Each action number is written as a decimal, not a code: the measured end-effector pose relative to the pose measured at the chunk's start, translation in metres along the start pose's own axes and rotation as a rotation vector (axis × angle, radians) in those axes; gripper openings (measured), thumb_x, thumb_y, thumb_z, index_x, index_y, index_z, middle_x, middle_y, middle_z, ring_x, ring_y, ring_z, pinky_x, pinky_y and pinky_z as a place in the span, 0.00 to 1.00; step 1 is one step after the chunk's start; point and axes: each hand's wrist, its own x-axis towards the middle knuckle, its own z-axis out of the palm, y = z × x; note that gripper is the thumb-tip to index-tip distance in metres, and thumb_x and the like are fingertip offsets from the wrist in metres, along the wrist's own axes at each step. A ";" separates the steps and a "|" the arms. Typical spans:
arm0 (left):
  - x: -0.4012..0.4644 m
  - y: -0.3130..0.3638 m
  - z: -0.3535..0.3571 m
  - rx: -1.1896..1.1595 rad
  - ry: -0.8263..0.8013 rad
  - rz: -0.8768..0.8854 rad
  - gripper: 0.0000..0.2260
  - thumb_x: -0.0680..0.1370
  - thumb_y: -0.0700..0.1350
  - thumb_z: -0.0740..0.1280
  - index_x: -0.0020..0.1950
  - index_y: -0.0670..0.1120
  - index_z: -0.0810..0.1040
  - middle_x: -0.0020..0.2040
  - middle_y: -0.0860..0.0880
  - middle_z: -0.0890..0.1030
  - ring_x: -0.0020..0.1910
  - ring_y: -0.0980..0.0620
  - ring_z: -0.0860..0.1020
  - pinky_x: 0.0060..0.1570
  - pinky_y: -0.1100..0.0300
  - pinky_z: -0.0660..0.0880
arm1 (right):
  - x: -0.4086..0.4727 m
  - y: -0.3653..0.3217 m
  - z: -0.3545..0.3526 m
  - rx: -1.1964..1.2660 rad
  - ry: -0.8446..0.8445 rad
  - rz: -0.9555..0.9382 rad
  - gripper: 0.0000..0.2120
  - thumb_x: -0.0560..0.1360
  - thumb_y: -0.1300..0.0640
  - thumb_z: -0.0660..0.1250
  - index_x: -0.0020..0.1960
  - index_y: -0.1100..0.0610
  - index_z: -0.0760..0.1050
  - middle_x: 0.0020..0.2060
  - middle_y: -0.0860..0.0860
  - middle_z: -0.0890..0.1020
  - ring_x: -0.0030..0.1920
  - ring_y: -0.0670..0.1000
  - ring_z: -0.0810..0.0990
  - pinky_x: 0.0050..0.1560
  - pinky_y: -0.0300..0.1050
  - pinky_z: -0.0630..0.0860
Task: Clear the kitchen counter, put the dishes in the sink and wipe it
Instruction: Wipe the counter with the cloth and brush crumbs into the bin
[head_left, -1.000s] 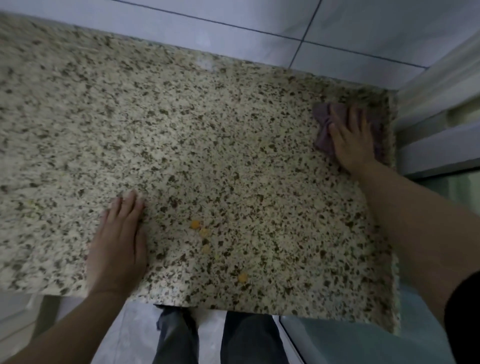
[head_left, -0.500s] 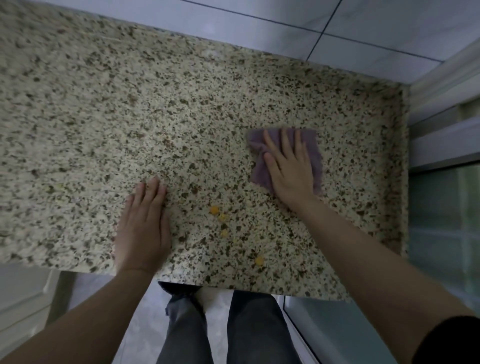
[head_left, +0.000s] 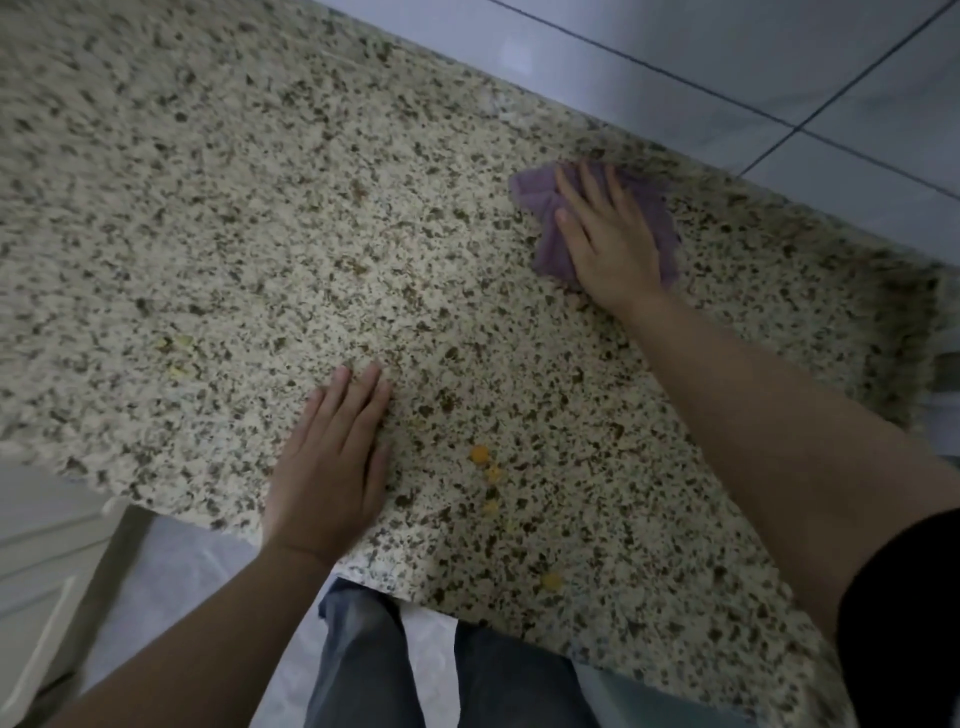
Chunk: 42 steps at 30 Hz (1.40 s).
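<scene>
The right hand (head_left: 610, 244) presses flat, fingers straight, on a purple cloth (head_left: 550, 249) at the far right of the speckled counter (head_left: 260, 234). The left hand (head_left: 332, 462) rests flat, fingers together, near the front edge, just left of orange crumbs (head_left: 480, 454).

1. I see lots of bare counter (head_left: 218, 218) in the upper left and middle of the frame. A hand could slide there.
2. My left hand (head_left: 330, 467) lies flat near the bottom edge and blocks that spot.
3. My right hand (head_left: 610, 244) presses a purple cloth (head_left: 545, 202) in the upper right.
4. Small yellow crumbs (head_left: 480, 454) sit between both hands.
5. The tiled wall (head_left: 727, 62) closes the top.
</scene>
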 end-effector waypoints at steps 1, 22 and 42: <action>0.000 0.000 0.000 -0.001 0.003 0.001 0.25 0.83 0.50 0.54 0.79 0.45 0.57 0.80 0.50 0.55 0.80 0.49 0.49 0.77 0.47 0.53 | 0.001 0.001 0.000 -0.004 -0.010 -0.006 0.25 0.85 0.45 0.45 0.80 0.49 0.53 0.80 0.51 0.55 0.80 0.55 0.50 0.79 0.51 0.49; -0.006 0.000 0.003 -0.042 0.080 0.022 0.23 0.84 0.49 0.51 0.79 0.45 0.58 0.80 0.49 0.56 0.79 0.48 0.51 0.77 0.48 0.53 | -0.197 -0.093 0.021 0.380 -0.319 -0.168 0.23 0.85 0.45 0.46 0.80 0.44 0.53 0.80 0.45 0.51 0.79 0.44 0.39 0.78 0.46 0.38; -0.011 -0.008 0.008 -0.058 0.096 0.056 0.24 0.84 0.52 0.46 0.79 0.44 0.55 0.80 0.48 0.55 0.79 0.49 0.50 0.78 0.50 0.48 | -0.260 -0.076 -0.070 1.736 0.418 0.850 0.27 0.79 0.38 0.61 0.67 0.58 0.76 0.61 0.59 0.81 0.62 0.61 0.80 0.65 0.57 0.75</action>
